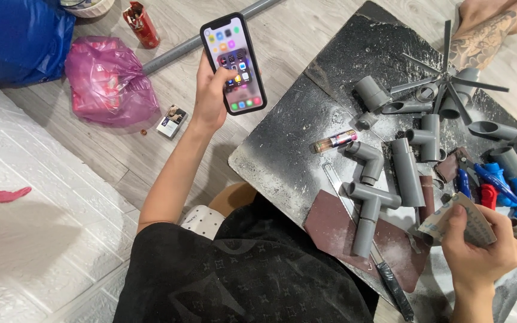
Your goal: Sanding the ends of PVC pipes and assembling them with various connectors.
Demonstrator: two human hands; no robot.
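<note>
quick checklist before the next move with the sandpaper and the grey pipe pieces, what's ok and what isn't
1. Right hand grips the folded sandpaper: ok.
2. Left hand free for the pipes: not ok, it holds a phone up over the floor, thumb on the screen.
3. Grey pipe assembly within reach: ok, it lies on the black board just left of the right hand.
4. Board steady: cannot tell, its support is hidden.
5. Blade tool clear of the hands: ok, it lies apart at the board's near edge.
6. Work surface clean: not ok, white dust covers the board.
</note>
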